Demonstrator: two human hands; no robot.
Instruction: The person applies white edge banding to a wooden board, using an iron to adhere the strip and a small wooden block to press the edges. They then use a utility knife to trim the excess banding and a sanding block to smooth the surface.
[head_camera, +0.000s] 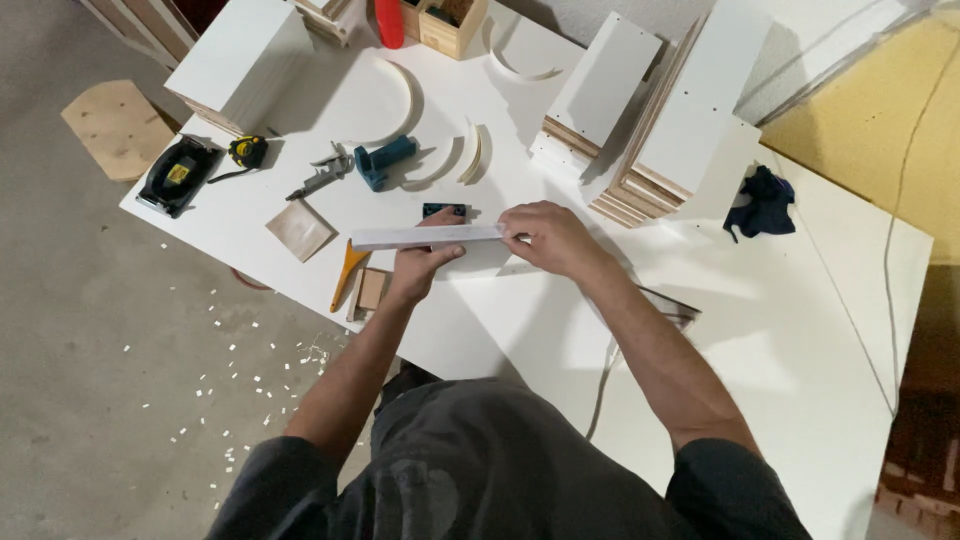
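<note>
Fingers of both hands closed around a narrow white strip (428, 237) of board, held level just above the white desk (800, 330). The left hand (420, 265) gripped the strip from beneath near its middle, thumb on the near face. The right hand (550, 238) pinched and covered the strip's right end, its fingers (520, 238) curled over the top edge.

Judging by the grip, the step in hand looked like holding and lining up the strip; any next move would call for keeping it level and steady at both ends.

Just beyond the fingers lay a small dark block (444, 210). Farther beyond were curved white offcuts (440, 160), a blue-handled tool (385, 160) and a grey metal clamp (320, 175). To the left of the left hand sat a square of sandpaper (300, 230), an orange-handled scraper (348, 275) and a small wooden block (372, 288). Far left were a yellow tape measure (247, 150) and a black power sander (178, 175) at the desk's corner. Beyond the right hand stood stacks of white panels (660, 140), with a dark cloth (762, 203) to their right.

Open desk surface lay to the right of and behind the right hand. The desk's near-left edge ran close under the left wrist, with a chip-littered concrete floor (110, 330) below.
</note>
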